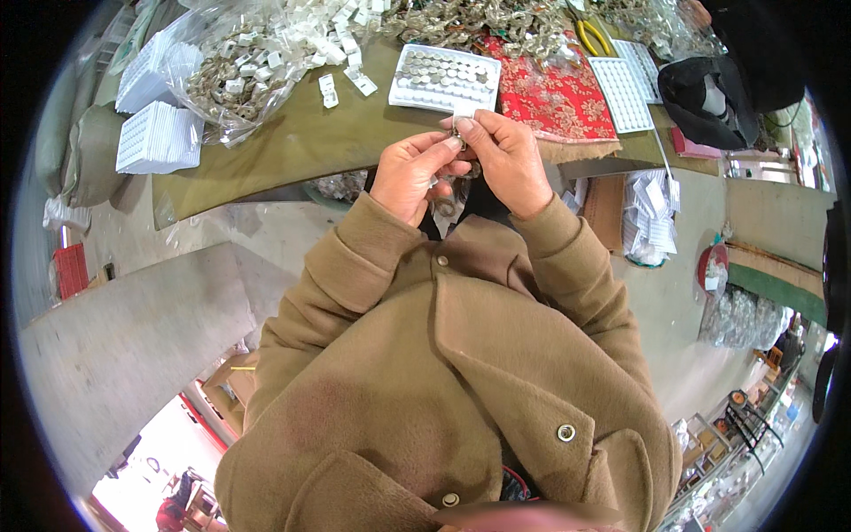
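Clamp state: the left hand [409, 176] and right hand [514, 168] each have the grip pinched, thumb to fingers, on a small metallic piece [457, 134]; fine detail is too small to tell. The piece sits at the tabletop's [284, 151] near edge, before the white tray [424, 100]. Brace with one pinch, adjust with the other; apply light, even pressure.

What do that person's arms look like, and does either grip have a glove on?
No gloves! The left grip and right grip are bare hands. Long, brown, thick-looking coat sleeves with wide matching cuffs cover the rest. I see no cables.
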`<action>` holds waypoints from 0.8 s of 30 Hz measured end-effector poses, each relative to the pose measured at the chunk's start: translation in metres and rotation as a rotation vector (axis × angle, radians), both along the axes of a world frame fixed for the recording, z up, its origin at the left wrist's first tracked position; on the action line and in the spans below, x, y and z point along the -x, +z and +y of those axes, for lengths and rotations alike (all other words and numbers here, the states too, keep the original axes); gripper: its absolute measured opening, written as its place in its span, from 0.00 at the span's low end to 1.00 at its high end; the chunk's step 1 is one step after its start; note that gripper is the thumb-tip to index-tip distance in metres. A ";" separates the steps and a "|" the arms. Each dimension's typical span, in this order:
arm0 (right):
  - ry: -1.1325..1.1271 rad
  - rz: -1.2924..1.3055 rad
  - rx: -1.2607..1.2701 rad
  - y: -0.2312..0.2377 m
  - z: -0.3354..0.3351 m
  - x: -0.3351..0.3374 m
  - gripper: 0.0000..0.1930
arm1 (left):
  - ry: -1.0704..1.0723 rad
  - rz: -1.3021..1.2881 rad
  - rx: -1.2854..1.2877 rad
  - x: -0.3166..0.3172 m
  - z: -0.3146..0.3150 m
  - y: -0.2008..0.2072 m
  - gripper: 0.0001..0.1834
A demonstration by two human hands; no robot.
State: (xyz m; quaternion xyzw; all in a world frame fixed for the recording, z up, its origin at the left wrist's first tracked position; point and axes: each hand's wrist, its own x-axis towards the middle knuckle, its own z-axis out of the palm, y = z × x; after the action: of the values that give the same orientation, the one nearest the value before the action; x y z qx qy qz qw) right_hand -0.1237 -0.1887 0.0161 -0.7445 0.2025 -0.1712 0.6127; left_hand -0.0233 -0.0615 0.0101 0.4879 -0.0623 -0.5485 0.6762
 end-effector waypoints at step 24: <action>0.175 -0.046 -0.092 -0.002 -0.015 0.020 0.23 | -0.039 0.676 0.149 0.005 -0.009 -0.021 0.21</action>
State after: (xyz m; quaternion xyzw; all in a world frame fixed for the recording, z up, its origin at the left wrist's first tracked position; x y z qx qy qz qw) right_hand -0.1433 -0.2038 0.0141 -0.7262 0.1301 -0.1244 0.6635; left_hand -0.0286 -0.0710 -0.0110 0.2267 0.1160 -0.6859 0.6817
